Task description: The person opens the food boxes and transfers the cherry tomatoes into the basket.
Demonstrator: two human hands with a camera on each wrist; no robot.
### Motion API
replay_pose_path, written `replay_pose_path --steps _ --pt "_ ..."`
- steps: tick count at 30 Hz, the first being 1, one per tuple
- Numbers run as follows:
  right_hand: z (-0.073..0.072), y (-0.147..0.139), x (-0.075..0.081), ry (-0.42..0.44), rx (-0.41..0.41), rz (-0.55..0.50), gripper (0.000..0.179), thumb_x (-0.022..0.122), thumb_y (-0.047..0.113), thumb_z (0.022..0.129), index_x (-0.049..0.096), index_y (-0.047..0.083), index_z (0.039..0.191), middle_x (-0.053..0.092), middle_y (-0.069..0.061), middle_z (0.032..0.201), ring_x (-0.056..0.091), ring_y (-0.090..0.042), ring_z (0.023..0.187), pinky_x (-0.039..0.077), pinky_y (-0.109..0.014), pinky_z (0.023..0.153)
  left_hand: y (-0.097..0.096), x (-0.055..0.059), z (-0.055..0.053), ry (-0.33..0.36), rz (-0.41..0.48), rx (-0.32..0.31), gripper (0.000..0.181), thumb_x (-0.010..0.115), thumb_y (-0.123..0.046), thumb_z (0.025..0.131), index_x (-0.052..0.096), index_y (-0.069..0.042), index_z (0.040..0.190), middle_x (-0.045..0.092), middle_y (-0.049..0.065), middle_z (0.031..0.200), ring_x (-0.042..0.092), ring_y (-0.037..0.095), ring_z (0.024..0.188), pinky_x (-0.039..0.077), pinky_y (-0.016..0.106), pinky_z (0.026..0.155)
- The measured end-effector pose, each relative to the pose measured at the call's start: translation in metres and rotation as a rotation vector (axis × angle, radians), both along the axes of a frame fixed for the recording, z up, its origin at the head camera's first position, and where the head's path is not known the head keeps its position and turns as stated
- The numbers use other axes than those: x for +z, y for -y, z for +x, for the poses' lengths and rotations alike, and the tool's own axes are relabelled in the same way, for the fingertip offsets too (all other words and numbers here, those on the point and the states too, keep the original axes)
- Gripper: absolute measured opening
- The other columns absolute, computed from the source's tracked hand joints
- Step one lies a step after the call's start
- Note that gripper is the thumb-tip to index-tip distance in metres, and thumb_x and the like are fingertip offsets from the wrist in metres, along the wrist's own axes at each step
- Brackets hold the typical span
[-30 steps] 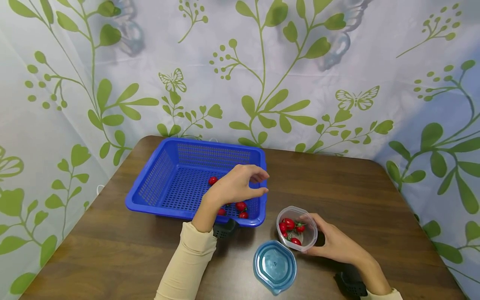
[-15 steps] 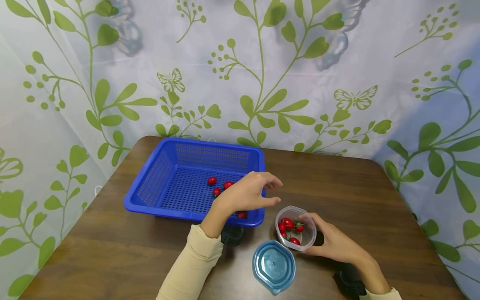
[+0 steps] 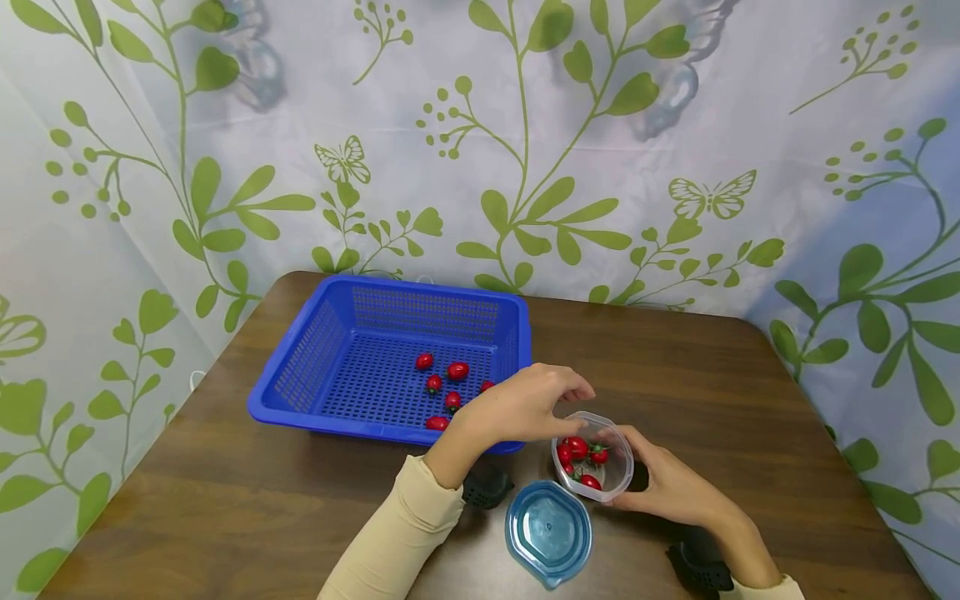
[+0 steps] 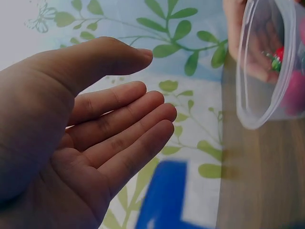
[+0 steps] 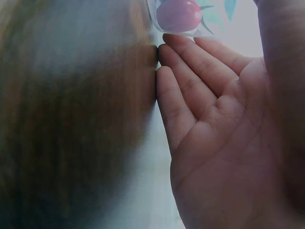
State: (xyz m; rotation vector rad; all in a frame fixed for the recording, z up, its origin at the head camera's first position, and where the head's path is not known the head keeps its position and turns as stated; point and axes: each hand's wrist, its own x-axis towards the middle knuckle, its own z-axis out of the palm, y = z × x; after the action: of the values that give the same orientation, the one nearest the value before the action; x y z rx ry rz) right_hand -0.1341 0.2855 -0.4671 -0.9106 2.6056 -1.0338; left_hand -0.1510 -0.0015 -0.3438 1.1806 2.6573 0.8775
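Note:
My left hand (image 3: 519, 407) hangs palm-down between the basket and the container, its fingertips close over the container's far left rim. In the left wrist view the left palm (image 4: 109, 143) holds nothing, fingers extended and thumb apart. A clear plastic container (image 3: 619, 473) stands on the table with several red cherry tomatoes (image 3: 577, 447) in it. My right hand (image 3: 671, 486) holds it from the right, fingers around the far side and thumb at the near side. The right wrist view shows the fingers (image 5: 186, 86) under the container wall, a tomato (image 5: 180, 14) behind it.
A blue perforated basket (image 3: 318, 421) stands at the back left, with several more cherry tomatoes (image 3: 457, 372) on its floor; my left forearm hides its near right corner. In front of the container lies a teal lid (image 3: 548, 530). A patterned cloth (image 3: 420, 125) hangs behind the wooden table (image 3: 195, 500).
My left hand has moved right and nearer, from over the basket to the container's rim, uncovering more tomatoes in the basket. The right hand and the container have stayed put.

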Motion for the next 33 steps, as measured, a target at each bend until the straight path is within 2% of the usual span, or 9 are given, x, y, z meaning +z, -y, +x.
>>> replay_pose_path --steps 5,11,17,25,29,33 --pt "0.001 0.000 0.001 -0.002 -0.010 0.009 0.085 0.087 0.049 0.079 0.043 0.025 0.148 0.059 0.010 0.142 0.060 -0.009 0.125 0.052 -0.027 0.102 -0.010 -0.004 0.002 0.003 -0.018 -0.042 0.037 0.075 -0.022 0.095 0.070 -0.007 0.128 0.073 0.005 0.123 0.068 0.012 0.108 0.051 0.013 0.091" --pt "0.001 -0.001 0.000 0.007 -0.008 0.009 0.084 0.087 0.050 0.079 0.042 0.028 0.147 0.060 0.010 0.139 0.061 -0.008 0.120 0.053 -0.027 0.100 -0.017 -0.009 0.004 -0.001 -0.045 -0.056 0.036 0.073 -0.023 0.096 0.070 -0.007 0.128 0.072 0.005 0.122 0.067 0.010 0.106 0.051 0.012 0.088" --pt "0.002 -0.001 0.000 0.038 -0.007 0.002 0.085 0.086 0.048 0.081 0.041 0.023 0.149 0.061 0.009 0.138 0.062 -0.007 0.118 0.053 -0.026 0.098 -0.026 -0.015 0.006 -0.025 -0.071 -0.089 0.035 0.073 -0.022 0.095 0.070 -0.006 0.126 0.073 0.004 0.121 0.067 0.008 0.098 0.049 0.009 0.083" --pt "0.002 -0.001 0.001 0.032 -0.009 0.006 0.085 0.087 0.045 0.081 0.041 0.024 0.149 0.061 0.008 0.136 0.062 -0.008 0.115 0.054 -0.026 0.097 -0.035 -0.025 0.007 -0.006 -0.117 -0.083 0.033 0.074 -0.023 0.095 0.072 -0.008 0.125 0.073 0.002 0.118 0.068 0.008 0.100 0.050 0.009 0.084" --pt "0.002 0.000 0.000 0.024 -0.001 -0.008 0.085 0.088 0.044 0.081 0.041 0.027 0.149 0.061 0.008 0.136 0.062 -0.008 0.115 0.054 -0.027 0.098 -0.039 -0.027 0.009 -0.022 -0.130 -0.084 0.033 0.074 -0.023 0.096 0.072 -0.009 0.126 0.073 0.001 0.120 0.068 0.007 0.103 0.050 0.010 0.087" --pt "0.001 -0.001 0.000 0.024 0.007 -0.012 0.082 0.087 0.043 0.082 0.040 0.030 0.148 0.061 0.010 0.134 0.062 -0.007 0.113 0.054 -0.026 0.098 -0.044 -0.028 0.012 -0.061 -0.164 -0.094 0.033 0.074 -0.025 0.096 0.072 -0.009 0.125 0.073 0.000 0.117 0.066 0.005 0.098 0.050 0.010 0.085"
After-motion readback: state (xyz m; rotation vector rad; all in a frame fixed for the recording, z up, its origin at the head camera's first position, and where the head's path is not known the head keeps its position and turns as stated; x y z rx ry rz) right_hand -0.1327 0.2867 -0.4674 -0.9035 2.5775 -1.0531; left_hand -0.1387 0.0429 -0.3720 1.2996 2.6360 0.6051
